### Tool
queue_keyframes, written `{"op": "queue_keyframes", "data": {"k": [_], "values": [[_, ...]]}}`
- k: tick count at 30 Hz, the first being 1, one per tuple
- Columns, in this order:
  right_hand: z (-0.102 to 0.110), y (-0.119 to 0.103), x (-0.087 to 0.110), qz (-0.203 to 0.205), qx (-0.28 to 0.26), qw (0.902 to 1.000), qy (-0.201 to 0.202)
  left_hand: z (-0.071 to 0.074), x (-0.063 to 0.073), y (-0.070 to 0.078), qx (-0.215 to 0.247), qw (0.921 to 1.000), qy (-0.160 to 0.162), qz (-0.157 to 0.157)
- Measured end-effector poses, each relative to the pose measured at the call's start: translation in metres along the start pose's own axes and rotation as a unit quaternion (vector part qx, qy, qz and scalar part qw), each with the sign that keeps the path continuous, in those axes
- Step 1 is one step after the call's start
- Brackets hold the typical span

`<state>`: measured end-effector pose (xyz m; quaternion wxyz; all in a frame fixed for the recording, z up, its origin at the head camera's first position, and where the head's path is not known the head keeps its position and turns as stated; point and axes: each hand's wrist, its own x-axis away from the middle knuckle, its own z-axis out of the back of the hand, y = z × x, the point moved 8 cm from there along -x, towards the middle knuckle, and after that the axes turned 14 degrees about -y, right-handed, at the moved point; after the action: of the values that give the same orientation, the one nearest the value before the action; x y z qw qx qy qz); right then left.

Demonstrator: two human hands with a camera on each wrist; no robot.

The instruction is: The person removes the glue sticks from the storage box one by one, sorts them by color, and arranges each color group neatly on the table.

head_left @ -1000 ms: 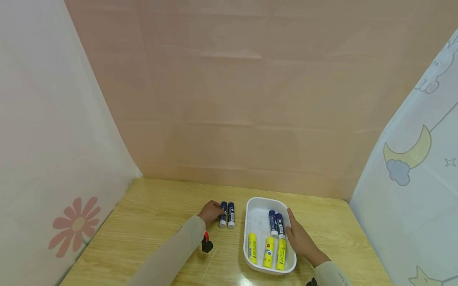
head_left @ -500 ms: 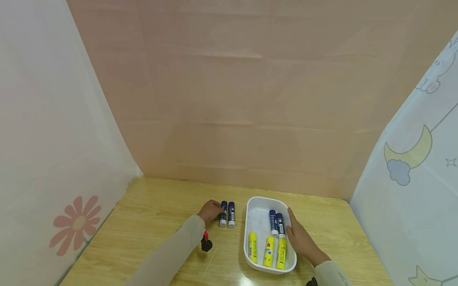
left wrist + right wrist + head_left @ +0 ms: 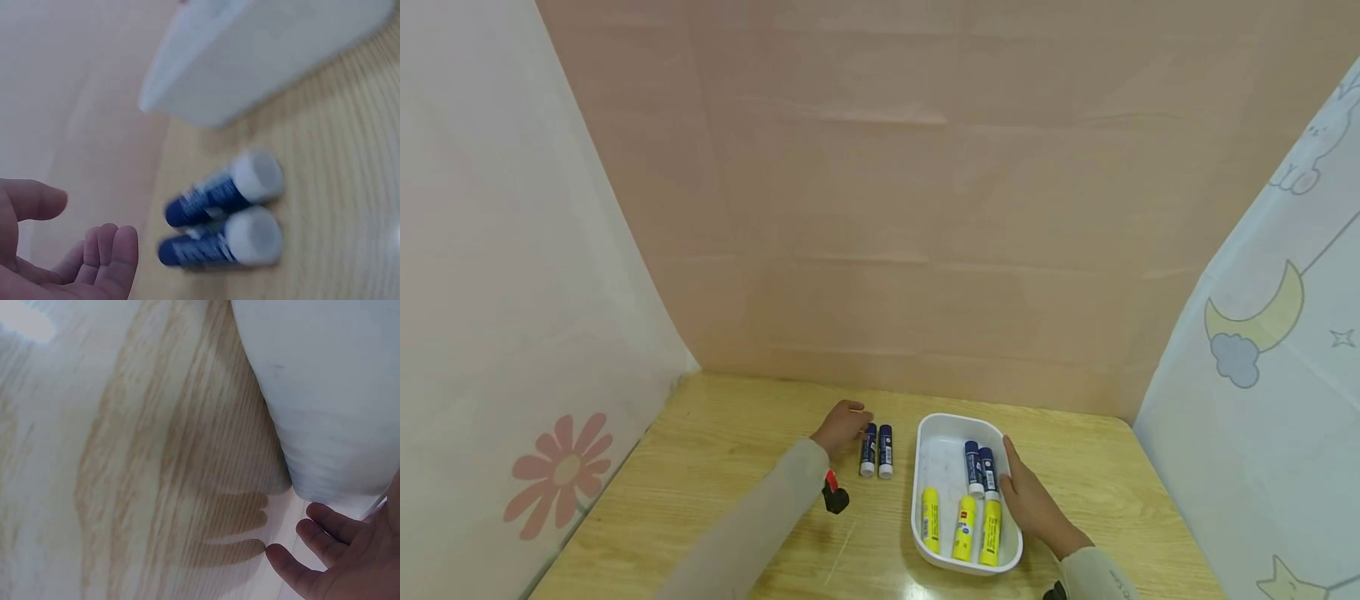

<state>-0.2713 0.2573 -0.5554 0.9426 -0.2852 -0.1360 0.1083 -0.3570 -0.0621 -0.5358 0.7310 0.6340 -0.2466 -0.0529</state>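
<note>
Two blue glue sticks with white ends, a left one [image 3: 868,451] and a right one [image 3: 885,452], lie side by side on the table. My left hand [image 3: 842,423] hovers at the blue-cap end of the left stick; the left wrist view shows its thumb and fingers [image 3: 119,259] apart with nothing between them. A white tray [image 3: 942,454] stands to the right, holding two blue glue sticks [image 3: 973,468] and three yellow glue sticks [image 3: 964,528]. My right hand [image 3: 1030,498] rests against the tray's right side, thumb over the rim, fingers [image 3: 322,544] extended along the outer wall.
The wooden table [image 3: 722,467] runs back to a brown sheet [image 3: 850,208]. White patterned cloths hang at left [image 3: 512,250] and right [image 3: 1285,400].
My left fingers have come off the left blue glue stick, and the hand has lifted slightly toward the back. The glue sticks, tray and right hand look unmoved.
</note>
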Motion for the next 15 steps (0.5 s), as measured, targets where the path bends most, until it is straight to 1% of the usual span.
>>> {"op": "queue_keyframes", "data": {"k": [3, 6, 9, 11, 13, 15], "values": [[0.0, 0.001, -0.001, -0.006, -0.006, 1.0, -0.005, -0.01, 0.003, 0.02, 0.024, 0.9993, -0.023, -0.019], [0.0, 0.002, -0.001, -0.009, -0.01, 0.9999, -0.007, -0.025, 0.006, 0.035, 0.038, 0.9975, -0.051, -0.03], [-0.001, 0.004, -0.001, -0.012, -0.012, 0.9998, -0.008, -0.044, 0.008, 0.044, 0.076, 0.992, -0.088, -0.048], [-0.001, 0.004, -0.001, -0.011, -0.011, 0.9998, -0.009, -0.058, 0.01, 0.048, 0.108, 0.9858, -0.114, -0.059], [-0.001, 0.003, 0.0, -0.011, -0.009, 0.9999, -0.009, -0.069, 0.01, 0.05, 0.132, 0.9802, -0.132, -0.064], [0.0, 0.003, 0.0, -0.01, -0.01, 0.9999, -0.007, -0.078, 0.01, 0.052, 0.144, 0.977, -0.144, -0.064]]}}
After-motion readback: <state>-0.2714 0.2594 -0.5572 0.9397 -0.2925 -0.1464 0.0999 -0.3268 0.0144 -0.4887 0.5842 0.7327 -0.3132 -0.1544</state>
